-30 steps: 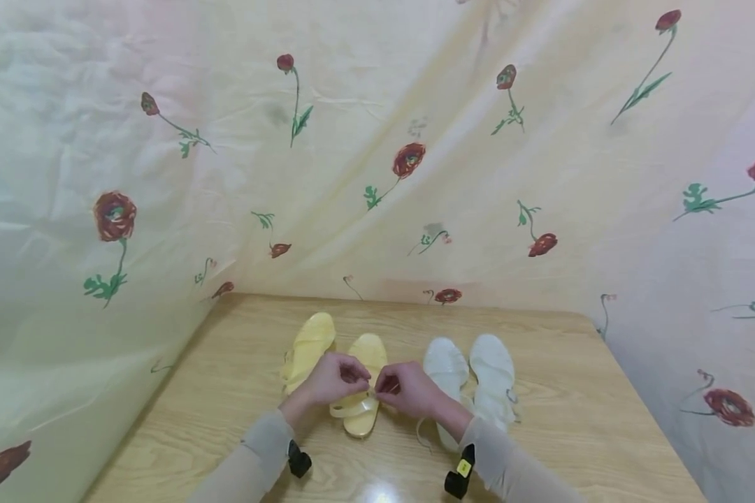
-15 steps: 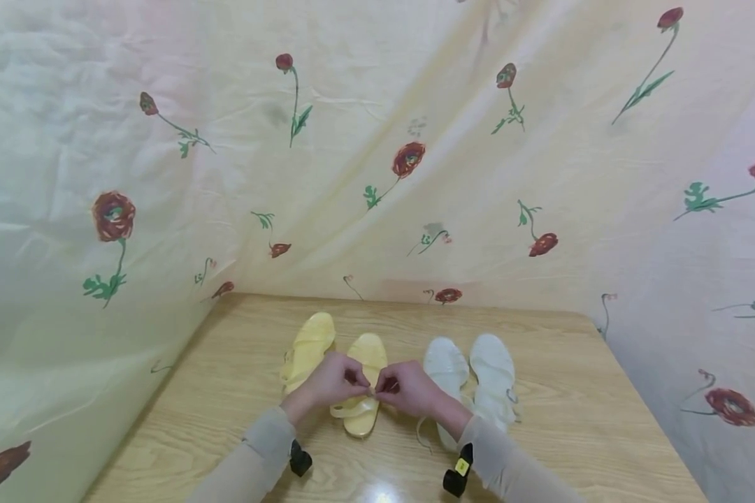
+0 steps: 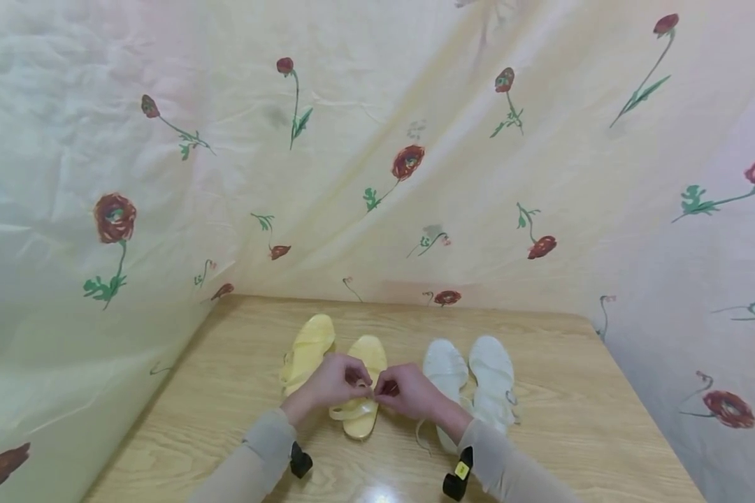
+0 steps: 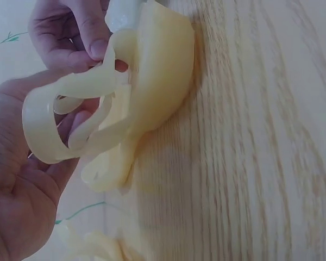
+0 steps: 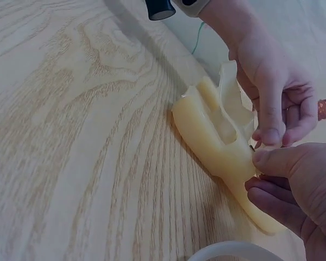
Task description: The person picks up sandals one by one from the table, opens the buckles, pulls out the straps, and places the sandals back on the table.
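A yellow sandal (image 3: pixel 368 353) lies in front of me, and both hands meet over its right side. My left hand (image 3: pixel 333 381) pinches the sandal's strap (image 4: pixel 41 125) between thumb and fingers; the pale strap loops up in front of that hand in the left wrist view. Opposite it, my right hand (image 3: pixel 409 390) pinches the strap at the same spot, its thumb and fingertip close to the left fingertips. In the right wrist view, a small dark metal bit shows near the thumb, but the fingers largely hide the fastening.
The other yellow sandal (image 3: pixel 311 346) lies beyond the left hand. A pair of white sandals stands to the right, the nearer white sandal (image 3: pixel 445 367) partly behind my right arm. A floral cloth (image 3: pixel 352 175) rises behind the wooden table (image 3: pixel 560 419).
Both hands stay at the sandal, with only small finger movements. A pale loop of strap now shows between the left thumb and fingers.
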`<action>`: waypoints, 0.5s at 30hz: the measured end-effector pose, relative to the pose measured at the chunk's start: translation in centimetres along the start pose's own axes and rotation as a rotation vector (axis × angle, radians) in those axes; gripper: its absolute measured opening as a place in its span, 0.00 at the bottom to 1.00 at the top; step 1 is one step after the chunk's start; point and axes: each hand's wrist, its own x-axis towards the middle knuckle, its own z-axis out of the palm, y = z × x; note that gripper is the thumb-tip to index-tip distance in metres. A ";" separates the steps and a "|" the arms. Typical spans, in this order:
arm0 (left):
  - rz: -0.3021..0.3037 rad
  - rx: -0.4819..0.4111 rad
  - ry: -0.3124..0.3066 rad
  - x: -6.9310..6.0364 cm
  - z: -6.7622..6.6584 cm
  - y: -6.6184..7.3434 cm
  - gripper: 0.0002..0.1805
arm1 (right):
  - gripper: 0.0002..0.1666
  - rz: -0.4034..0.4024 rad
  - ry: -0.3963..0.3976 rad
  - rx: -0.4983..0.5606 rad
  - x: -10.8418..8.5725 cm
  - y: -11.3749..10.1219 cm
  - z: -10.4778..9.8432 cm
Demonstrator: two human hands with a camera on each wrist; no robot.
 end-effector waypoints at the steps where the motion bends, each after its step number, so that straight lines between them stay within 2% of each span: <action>1: 0.001 0.010 -0.002 0.0 0.0 0.0 0.02 | 0.06 -0.007 0.004 -0.003 0.0 0.0 0.0; 7: -0.001 0.016 -0.016 0.1 0.0 0.1 0.02 | 0.07 0.002 -0.005 0.006 -0.1 0.1 0.0; 15: -0.005 -0.055 0.039 -0.1 0.2 -0.3 0.03 | 0.07 0.013 -0.028 0.007 -0.1 -0.1 -0.3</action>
